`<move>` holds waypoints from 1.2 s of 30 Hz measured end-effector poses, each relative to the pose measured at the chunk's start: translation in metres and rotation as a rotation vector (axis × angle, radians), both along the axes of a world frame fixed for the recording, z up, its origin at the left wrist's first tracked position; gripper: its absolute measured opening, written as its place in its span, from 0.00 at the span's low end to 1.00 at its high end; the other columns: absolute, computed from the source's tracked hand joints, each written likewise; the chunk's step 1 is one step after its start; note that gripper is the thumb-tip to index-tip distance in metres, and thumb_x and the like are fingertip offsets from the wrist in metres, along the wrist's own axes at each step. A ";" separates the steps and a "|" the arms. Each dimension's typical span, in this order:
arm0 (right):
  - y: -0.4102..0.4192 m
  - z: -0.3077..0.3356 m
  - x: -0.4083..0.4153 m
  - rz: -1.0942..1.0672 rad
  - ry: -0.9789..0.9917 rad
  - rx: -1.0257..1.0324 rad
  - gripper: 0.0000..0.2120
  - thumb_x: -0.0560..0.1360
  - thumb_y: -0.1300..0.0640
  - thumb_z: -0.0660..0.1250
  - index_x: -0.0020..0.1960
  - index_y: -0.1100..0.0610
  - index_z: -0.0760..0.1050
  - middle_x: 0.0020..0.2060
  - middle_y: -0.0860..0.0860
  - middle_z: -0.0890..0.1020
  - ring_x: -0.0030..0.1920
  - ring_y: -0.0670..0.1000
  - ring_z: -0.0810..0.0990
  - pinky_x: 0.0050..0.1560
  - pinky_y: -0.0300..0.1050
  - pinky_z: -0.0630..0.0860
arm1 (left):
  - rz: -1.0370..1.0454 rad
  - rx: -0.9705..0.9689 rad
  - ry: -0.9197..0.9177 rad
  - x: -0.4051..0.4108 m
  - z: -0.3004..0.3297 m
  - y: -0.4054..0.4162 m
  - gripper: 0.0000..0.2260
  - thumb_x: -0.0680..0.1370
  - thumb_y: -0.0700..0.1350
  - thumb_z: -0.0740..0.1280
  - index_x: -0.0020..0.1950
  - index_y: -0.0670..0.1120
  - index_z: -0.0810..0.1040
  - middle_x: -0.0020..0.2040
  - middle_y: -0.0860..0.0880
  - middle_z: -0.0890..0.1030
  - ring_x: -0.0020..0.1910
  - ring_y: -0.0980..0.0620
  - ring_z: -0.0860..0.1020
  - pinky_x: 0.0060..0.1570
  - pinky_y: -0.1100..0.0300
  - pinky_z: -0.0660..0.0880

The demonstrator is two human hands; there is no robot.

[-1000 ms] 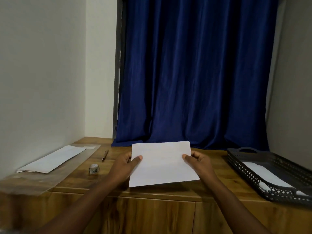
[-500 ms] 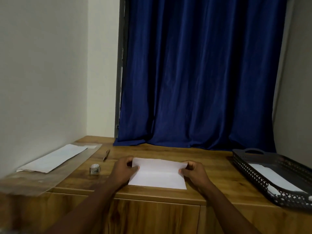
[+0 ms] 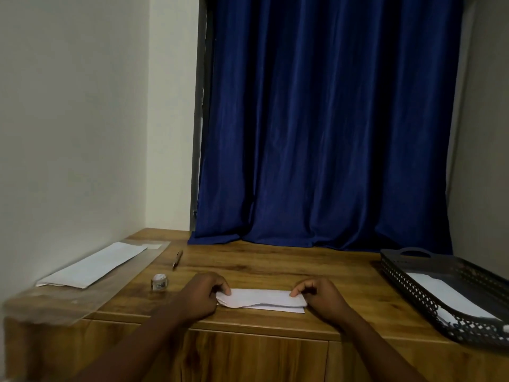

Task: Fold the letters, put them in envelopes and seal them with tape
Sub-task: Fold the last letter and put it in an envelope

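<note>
A white letter [image 3: 261, 299], folded into a narrow strip, lies near the front edge of the wooden table [image 3: 275, 263]. My left hand [image 3: 203, 295] pinches its left end and my right hand [image 3: 321, 297] pinches its right end, fingers curled on the top layer. A white envelope [image 3: 93, 264] lies at the far left on a clear plastic sheet. A small roll of tape [image 3: 159, 282] stands between the envelope and my left hand.
A pen [image 3: 177, 259] lies behind the tape roll. A dark perforated tray [image 3: 407, 274] with white paper inside sits at the right edge. A blue curtain [image 3: 330, 133] hangs behind the table, with walls at left and right.
The sheet was held upright and unfolded, then laid down folded in half. Now it is folded again into a narrower strip, with both hands lower and nearer the front edge.
</note>
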State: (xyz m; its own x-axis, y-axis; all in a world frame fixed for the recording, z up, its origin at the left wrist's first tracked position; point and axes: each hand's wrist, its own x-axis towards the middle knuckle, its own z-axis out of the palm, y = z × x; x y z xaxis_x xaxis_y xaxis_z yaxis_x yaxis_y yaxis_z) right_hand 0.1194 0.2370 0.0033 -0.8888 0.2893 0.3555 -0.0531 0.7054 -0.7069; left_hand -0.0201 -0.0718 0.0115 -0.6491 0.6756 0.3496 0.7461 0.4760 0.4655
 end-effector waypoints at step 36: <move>-0.126 -0.003 -0.031 0.043 -0.195 0.475 0.26 0.85 0.45 0.45 0.77 0.53 0.65 0.79 0.52 0.66 0.78 0.51 0.62 0.79 0.58 0.52 | -0.027 -0.466 0.235 0.038 -0.022 0.051 0.29 0.84 0.61 0.44 0.84 0.55 0.50 0.84 0.49 0.56 0.83 0.49 0.52 0.81 0.42 0.47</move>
